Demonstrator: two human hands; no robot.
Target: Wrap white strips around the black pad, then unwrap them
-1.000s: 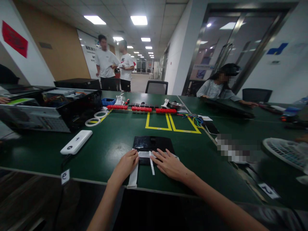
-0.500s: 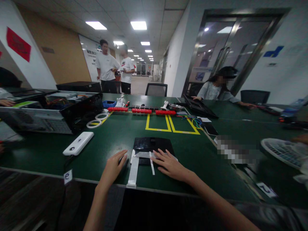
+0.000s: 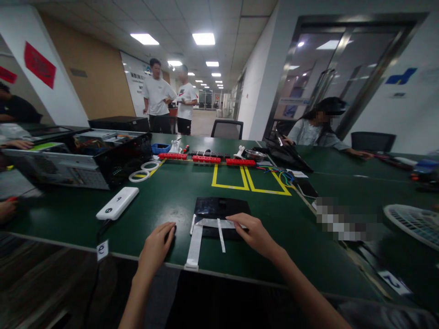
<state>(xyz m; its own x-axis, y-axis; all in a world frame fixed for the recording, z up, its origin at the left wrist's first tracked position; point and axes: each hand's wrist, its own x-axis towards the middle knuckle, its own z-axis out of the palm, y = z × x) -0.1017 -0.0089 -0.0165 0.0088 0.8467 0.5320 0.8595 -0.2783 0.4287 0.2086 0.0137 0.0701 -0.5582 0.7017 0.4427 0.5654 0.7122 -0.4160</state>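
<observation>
A glossy black flat panel (image 3: 222,206) lies on the table in front of me. A wide white ribbon cable (image 3: 195,246) runs from its left side toward the table edge, and a narrow white strip (image 3: 221,237) hangs down its middle. Across the panel stretches a silvery, see-through tape strip (image 3: 211,222). My right hand (image 3: 254,233) pinches this tape toward its right end, thumb and forefinger together. Left of the panel, my left hand (image 3: 156,244) rests on the table with loosely bent fingers, apart from the ribbon cable and holding nothing that I can see.
To the left are a white power bank (image 3: 118,203), white rings (image 3: 139,175) and an opened computer case (image 3: 68,160). Red holders (image 3: 206,159) line the back beyond yellow tape outlines (image 3: 229,187). A white fan grille (image 3: 411,224) is at right; a co-worker (image 3: 315,123) sits across.
My right hand has gone from lying spread over the panel to a pinch at the tape. My left hand's fingers have drawn in slightly. The camera view has turned a little left.
</observation>
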